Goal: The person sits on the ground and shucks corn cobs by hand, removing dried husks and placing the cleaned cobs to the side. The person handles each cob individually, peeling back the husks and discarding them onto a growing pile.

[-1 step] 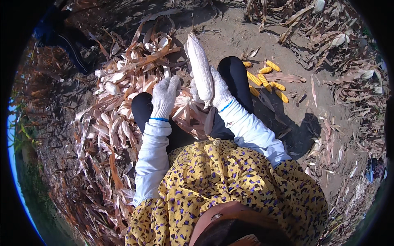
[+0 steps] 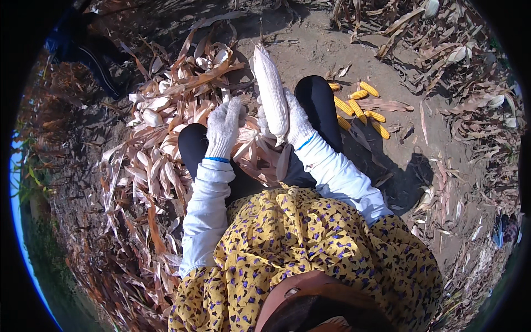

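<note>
My right hand (image 2: 298, 123), in a pale knitted glove, is wrapped round an ear of corn (image 2: 270, 91) still in its dry whitish husk. The ear stands nearly upright in the view, tip at the far end and stalk end toward me. To its left, apart from it, my left hand (image 2: 224, 130) is gloved too, with its fingers curled in. Whatever that hand may grip is hidden by the glove. Below and around both hands lies a heap of dry corn husks (image 2: 157, 149). Several bare yellow ears of corn (image 2: 357, 110) lie on the soil beyond my right knee.
My dark-clad knees (image 2: 318, 102) rise on either side of the hands. At the far left are the dark trousers (image 2: 91, 61) of another person. Dry stalks and leaves (image 2: 426, 61) cover the far right, and bare soil (image 2: 315, 44) lies beyond the ear.
My left hand has shifted very slightly to the right and away from me. The right hand keeps its hold on the husked-over ear, almost still.
</note>
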### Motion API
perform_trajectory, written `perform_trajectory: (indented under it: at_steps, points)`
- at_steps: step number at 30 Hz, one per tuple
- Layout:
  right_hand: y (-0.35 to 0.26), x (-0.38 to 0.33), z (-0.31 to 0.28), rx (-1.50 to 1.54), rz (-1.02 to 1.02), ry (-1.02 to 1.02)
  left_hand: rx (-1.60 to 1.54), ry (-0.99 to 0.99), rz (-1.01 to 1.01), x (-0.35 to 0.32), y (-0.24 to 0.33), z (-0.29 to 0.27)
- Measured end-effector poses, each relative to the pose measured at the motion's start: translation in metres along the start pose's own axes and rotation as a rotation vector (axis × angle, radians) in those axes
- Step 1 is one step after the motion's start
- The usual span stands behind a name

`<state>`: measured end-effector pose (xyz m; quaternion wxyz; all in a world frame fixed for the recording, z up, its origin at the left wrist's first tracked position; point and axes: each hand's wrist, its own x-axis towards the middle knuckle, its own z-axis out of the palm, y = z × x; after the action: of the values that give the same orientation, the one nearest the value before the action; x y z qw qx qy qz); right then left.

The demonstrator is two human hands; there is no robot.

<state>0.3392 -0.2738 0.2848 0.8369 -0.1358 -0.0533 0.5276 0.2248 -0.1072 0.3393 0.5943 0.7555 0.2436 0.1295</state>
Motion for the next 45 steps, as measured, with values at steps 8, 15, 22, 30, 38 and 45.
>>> perform_trajectory:
  at_steps: [8,15,22,30,38,45]
  points:
    - [0.019,-0.006,0.049,-0.109,-0.008,0.384,-0.413,-0.233,0.123,-0.007,0.026,0.048]
    - [0.002,-0.006,0.024,-0.739,-0.332,0.541,0.039,-0.04,0.358,-0.018,0.042,0.05]
    - [-0.031,0.0,0.053,-0.322,-0.48,0.221,0.004,-0.128,0.372,-0.02,0.03,0.052]
    - [-0.033,-0.008,0.082,-0.497,-0.483,0.176,-0.008,-0.2,0.433,-0.039,0.047,0.046]
    - [-0.043,-0.004,0.037,-1.317,-0.824,0.278,-0.065,-0.268,0.347,-0.044,0.029,0.049]
    - [-0.03,-0.009,0.042,-1.394,-1.005,0.418,0.122,-0.194,0.205,-0.049,0.035,0.048]
